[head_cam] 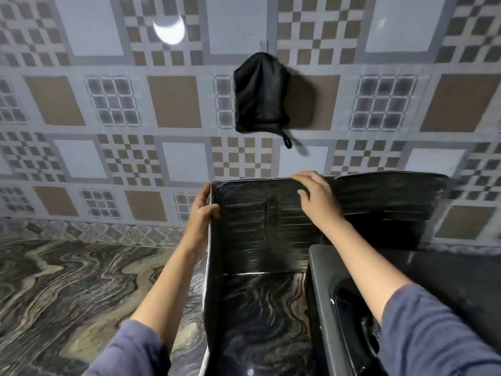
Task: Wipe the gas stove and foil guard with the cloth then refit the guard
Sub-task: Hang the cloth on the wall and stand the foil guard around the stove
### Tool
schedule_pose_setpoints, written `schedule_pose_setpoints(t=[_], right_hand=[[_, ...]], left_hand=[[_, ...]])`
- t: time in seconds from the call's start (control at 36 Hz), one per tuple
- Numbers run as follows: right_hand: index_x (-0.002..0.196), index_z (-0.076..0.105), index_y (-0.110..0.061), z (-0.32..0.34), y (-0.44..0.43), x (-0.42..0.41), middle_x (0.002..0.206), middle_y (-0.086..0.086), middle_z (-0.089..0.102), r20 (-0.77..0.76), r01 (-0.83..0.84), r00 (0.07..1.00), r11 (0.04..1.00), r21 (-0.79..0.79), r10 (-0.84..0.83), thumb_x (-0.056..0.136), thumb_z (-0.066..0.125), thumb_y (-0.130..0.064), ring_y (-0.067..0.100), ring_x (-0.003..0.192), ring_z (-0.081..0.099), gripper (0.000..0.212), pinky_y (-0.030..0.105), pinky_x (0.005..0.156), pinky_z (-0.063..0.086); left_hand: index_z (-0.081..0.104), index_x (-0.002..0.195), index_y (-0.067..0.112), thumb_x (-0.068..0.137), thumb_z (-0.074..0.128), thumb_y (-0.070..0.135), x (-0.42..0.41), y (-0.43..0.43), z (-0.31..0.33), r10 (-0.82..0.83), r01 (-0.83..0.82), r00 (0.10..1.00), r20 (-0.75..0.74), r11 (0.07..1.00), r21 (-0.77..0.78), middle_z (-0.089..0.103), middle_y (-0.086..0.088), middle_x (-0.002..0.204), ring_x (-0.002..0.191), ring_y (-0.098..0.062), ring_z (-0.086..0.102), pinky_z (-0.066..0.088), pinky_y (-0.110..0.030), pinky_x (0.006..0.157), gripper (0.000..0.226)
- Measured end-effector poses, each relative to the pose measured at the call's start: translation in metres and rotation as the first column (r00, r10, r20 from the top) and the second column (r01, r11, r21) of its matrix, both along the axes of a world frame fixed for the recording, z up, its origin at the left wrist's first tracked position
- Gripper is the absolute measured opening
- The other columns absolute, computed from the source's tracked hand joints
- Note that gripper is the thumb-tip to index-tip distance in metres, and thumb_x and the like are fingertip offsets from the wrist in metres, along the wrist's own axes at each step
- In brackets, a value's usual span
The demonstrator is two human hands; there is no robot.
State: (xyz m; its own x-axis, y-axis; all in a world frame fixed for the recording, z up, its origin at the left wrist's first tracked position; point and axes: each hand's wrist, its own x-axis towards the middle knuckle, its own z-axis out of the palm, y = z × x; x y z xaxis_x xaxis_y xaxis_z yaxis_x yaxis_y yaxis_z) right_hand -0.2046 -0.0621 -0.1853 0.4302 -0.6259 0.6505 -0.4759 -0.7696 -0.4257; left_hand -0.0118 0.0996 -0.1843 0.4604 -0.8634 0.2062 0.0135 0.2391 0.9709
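The left hand [202,213] grips the upright left corner of the foil guard [260,226], its fingers wrapped round the outside and its thumb pressed on the dark inner face. The right hand [317,196] holds the guard's top edge further right, with its fingers curled over the rim and its thumb on the inner face. The guard stands on the marbled countertop [67,280], its far panel close to the tiled wall [173,101] and its left panel running toward the near side. Its right part reaches behind the gas stove [322,289], which sits at the near right, just beside the guard's inner face. A black cloth [260,96] hangs on the wall from a hook [263,46], above the guard and apart from both hands
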Motion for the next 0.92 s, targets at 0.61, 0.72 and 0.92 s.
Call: schedule_pose_setpoints(t=[0.61, 0.72, 0.92], right_hand=[[0.096, 0.074, -0.01, 0.013, -0.09, -0.094, 0.093, 0.009, 0.067, 0.075, 0.329, 0.943, 0.942, -0.075, -0.323, 0.087, 0.054, 0.003, 0.028, 0.089, 0.058, 0.025, 0.041, 0.076, 0.051], [0.089, 0.074, -0.01, 0.011, -0.101, -0.097, 0.089, 0.009, 0.069, 0.097, 0.378, 0.925, 0.919, -0.117, -0.368, 0.083, 0.056, 0.004, 0.031, 0.085, 0.06, 0.024, 0.042, 0.076, 0.051], [0.085, 0.074, -0.013, 0.004, -0.113, -0.096, 0.087, 0.008, 0.069, 0.176, 0.427, 0.897, 0.898, -0.106, -0.406, 0.082, 0.057, 0.004, 0.03, 0.083, 0.058, 0.024, 0.038, 0.071, 0.05]], left_hand=[[0.043, 0.136, 0.013, 0.068, 0.046, 0.0, -0.103, -0.114, -0.002, -0.071, 0.069, 0.991, -0.11, 0.997, -0.015, 0.057, -0.014, 0.128, 0.1, -0.02, 0.06, 0.052, -0.024, 0.077, 0.069], [0.042, 0.134, 0.007, 0.058, 0.046, 0.004, -0.112, -0.126, 0.0, -0.072, 0.068, 0.98, -0.188, 0.997, -0.03, 0.056, -0.023, 0.126, 0.098, -0.026, 0.056, 0.047, -0.031, 0.076, 0.076], [0.038, 0.135, -0.002, 0.074, 0.038, -0.007, -0.124, -0.147, 0.0, 0.022, -0.027, 0.945, -0.325, 1.0, -0.013, 0.058, -0.014, 0.106, 0.098, -0.024, 0.054, 0.043, -0.035, 0.092, 0.062]])
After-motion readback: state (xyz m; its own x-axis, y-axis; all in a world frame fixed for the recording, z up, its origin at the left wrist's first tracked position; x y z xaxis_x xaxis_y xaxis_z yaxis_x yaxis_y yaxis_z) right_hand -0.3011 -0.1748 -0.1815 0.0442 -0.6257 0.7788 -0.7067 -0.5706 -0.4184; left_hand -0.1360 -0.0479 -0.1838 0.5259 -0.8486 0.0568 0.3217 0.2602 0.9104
